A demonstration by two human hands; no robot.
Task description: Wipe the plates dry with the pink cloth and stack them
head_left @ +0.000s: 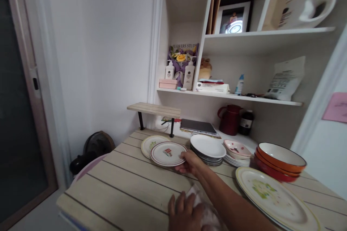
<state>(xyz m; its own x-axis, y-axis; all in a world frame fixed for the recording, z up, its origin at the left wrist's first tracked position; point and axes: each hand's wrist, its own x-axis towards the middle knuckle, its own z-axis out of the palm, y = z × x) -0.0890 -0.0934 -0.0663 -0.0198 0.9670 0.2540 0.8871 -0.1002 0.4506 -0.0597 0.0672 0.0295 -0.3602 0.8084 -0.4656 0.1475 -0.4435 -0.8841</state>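
My right hand reaches out over the table and grips the right rim of a small red-rimmed plate, thumb on top and fingers beneath. That plate partly overlaps a yellow-rimmed plate behind it on the left. Nearer to me, my left hand rests over a pale, crumpled cloth, its fingers bent against it. Just beyond my right hand stands a stack of plates with a white one on top.
Right of the stack, a pink bowl sits on small plates. Orange and red bowls and a large oval plate are at the right. A small raised shelf stands at the table's back left, below wall shelves.
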